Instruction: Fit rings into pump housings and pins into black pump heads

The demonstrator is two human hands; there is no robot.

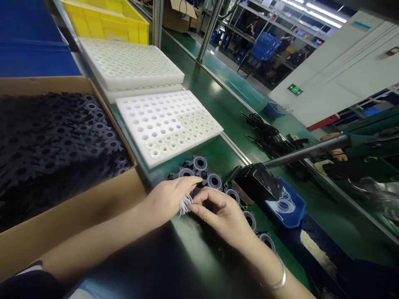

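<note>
A bunch of thin white rings (185, 204) hangs in my left hand (170, 197), whose fingers are closed around it. My right hand (222, 214) is close beside, thumb and forefinger pinched at the bunch's right edge; whether a single ring is between those fingertips I cannot make out. Just beyond both hands, several black round housings (214, 181) with grey rims stand in a slanting row on the green bench. Part of that row is hidden behind my fingers.
A white foam tray (134, 143), partly filled with pale washers, lies ahead, with stacked trays (168, 77) and a yellow crate (124, 25) behind. At left stands a cardboard box (121, 199) of black housings. Right are a black block (258, 180) and a blue bin (293, 222) holding white rings.
</note>
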